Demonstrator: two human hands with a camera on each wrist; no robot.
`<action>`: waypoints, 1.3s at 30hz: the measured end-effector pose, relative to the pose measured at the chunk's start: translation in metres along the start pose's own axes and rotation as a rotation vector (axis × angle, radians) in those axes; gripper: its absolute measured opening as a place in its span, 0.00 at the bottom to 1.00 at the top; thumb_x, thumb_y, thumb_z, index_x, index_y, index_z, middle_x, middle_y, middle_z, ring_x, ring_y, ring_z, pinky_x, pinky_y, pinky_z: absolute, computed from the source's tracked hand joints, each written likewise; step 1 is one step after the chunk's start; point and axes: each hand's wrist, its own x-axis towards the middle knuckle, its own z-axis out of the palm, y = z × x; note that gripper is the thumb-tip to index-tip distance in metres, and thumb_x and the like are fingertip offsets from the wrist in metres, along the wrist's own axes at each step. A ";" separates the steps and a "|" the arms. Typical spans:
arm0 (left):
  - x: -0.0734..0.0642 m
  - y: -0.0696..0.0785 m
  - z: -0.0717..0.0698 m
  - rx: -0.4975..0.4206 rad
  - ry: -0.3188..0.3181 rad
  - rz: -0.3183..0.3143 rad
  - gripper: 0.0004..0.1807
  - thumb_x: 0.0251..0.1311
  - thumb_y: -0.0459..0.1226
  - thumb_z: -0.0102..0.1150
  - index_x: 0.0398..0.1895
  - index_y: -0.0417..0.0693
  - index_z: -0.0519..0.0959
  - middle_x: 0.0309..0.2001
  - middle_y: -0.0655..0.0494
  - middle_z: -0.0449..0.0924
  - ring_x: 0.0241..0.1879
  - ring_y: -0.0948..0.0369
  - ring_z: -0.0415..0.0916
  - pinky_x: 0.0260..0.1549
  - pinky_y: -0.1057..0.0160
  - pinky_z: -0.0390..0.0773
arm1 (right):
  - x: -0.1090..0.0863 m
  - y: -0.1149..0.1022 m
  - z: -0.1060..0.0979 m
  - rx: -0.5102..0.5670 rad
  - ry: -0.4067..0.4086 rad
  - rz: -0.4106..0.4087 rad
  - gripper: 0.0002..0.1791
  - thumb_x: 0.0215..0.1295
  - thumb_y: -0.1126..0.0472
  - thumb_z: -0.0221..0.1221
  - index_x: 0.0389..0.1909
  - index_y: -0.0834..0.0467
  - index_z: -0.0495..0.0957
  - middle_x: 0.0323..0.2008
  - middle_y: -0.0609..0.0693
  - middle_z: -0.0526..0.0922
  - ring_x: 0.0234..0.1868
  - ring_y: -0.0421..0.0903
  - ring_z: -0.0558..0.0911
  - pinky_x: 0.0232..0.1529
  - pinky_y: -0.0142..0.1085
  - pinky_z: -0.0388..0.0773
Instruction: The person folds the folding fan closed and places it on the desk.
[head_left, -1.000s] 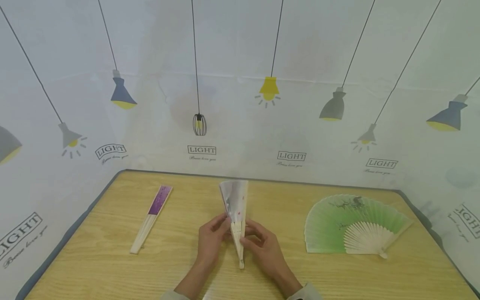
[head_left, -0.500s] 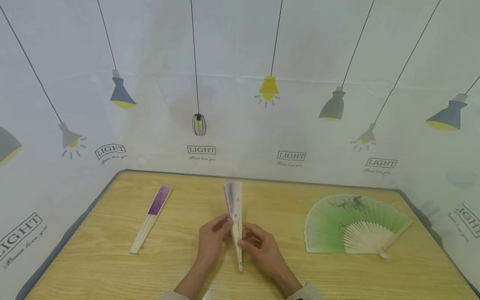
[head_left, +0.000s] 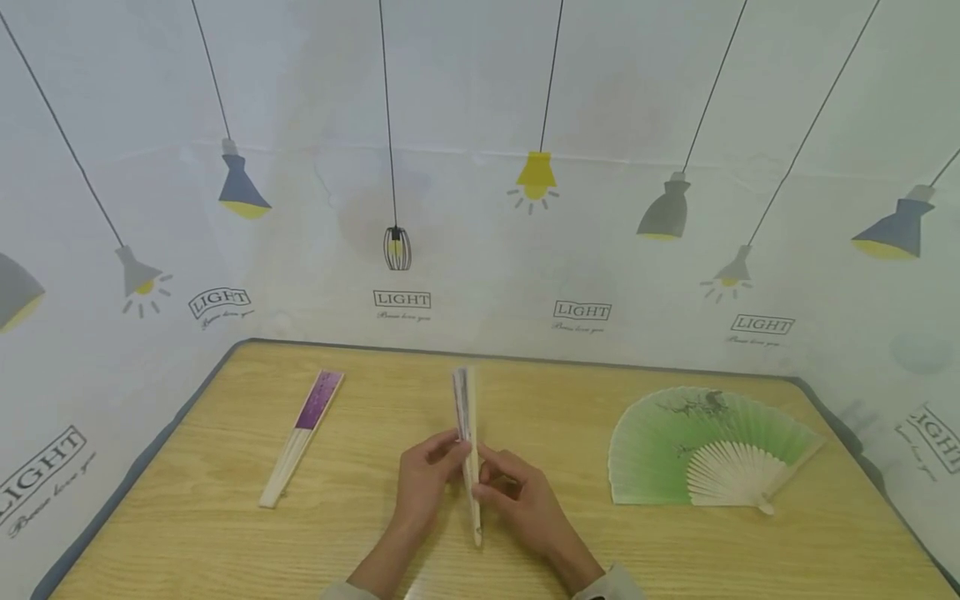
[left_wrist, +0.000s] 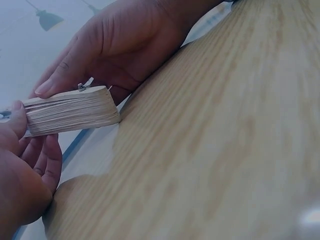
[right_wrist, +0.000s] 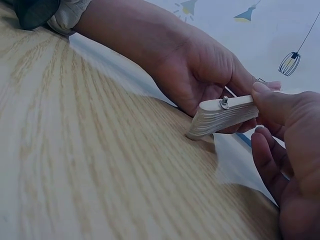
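Observation:
Between my two hands is a folding fan [head_left: 467,417], folded to a narrow stack, its printed leaf pointing away from me and its pivot end toward me. My left hand [head_left: 427,477] pinches its left side, thumb on the ribs. From the other side my right hand [head_left: 519,497] grips the ribs between thumb and fingers. The left wrist view shows the fan's wooden ribs [left_wrist: 75,116] pressed in a stack, slightly parted near the top. A small metal rivet [right_wrist: 224,102] sits at the pivot end in the right wrist view.
A folded purple fan [head_left: 303,437] lies on the wooden table [head_left: 360,550] at the left. On the right a green fan [head_left: 667,450] lies spread out. A white wall sheet [head_left: 480,250] printed with lamps stands behind the table's far edge.
The fan in my hands has gone from a partly spread wedge to a narrow stack. Both hands stay nearly in place, and the other two fans have not moved.

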 end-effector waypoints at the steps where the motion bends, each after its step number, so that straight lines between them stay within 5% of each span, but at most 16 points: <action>1: 0.000 0.000 0.000 0.008 0.002 0.001 0.19 0.60 0.37 0.63 0.52 0.36 0.78 0.37 0.47 0.82 0.34 0.57 0.79 0.36 0.62 0.82 | 0.000 0.000 0.000 -0.009 -0.008 -0.011 0.29 0.62 0.63 0.63 0.65 0.58 0.70 0.36 0.55 0.77 0.40 0.46 0.77 0.41 0.35 0.81; 11: -0.002 0.003 0.000 0.038 0.006 0.036 0.20 0.60 0.36 0.63 0.55 0.37 0.77 0.43 0.44 0.82 0.41 0.55 0.80 0.41 0.63 0.83 | 0.003 0.000 0.004 -0.010 0.061 -0.069 0.32 0.59 0.67 0.64 0.65 0.63 0.67 0.41 0.60 0.78 0.40 0.48 0.79 0.41 0.36 0.83; 20: 0.000 0.023 -0.012 0.269 0.087 0.161 0.19 0.55 0.28 0.65 0.52 0.40 0.80 0.37 0.46 0.84 0.36 0.54 0.82 0.30 0.66 0.84 | 0.013 -0.002 0.028 0.046 0.214 -0.087 0.31 0.54 0.76 0.64 0.61 0.67 0.70 0.50 0.64 0.74 0.42 0.62 0.80 0.42 0.41 0.84; 26: 0.003 0.038 -0.028 0.344 0.108 0.170 0.17 0.53 0.27 0.67 0.48 0.38 0.82 0.34 0.44 0.84 0.32 0.54 0.82 0.28 0.64 0.84 | 0.023 -0.007 0.052 0.113 0.270 -0.001 0.27 0.57 0.74 0.63 0.60 0.63 0.73 0.50 0.61 0.77 0.44 0.58 0.80 0.42 0.38 0.84; 32: 0.007 0.045 -0.049 0.406 0.138 0.092 0.17 0.52 0.25 0.67 0.48 0.36 0.81 0.34 0.42 0.83 0.32 0.51 0.83 0.29 0.61 0.85 | 0.031 -0.011 0.077 0.120 0.287 0.083 0.22 0.62 0.69 0.61 0.58 0.58 0.76 0.50 0.54 0.79 0.47 0.53 0.80 0.47 0.36 0.81; 39: 0.007 0.048 -0.073 0.552 0.156 0.061 0.17 0.50 0.24 0.66 0.46 0.33 0.81 0.33 0.41 0.83 0.30 0.51 0.83 0.25 0.60 0.84 | 0.041 -0.013 0.104 0.269 0.265 0.216 0.18 0.66 0.68 0.57 0.56 0.61 0.76 0.48 0.56 0.80 0.49 0.51 0.80 0.50 0.35 0.80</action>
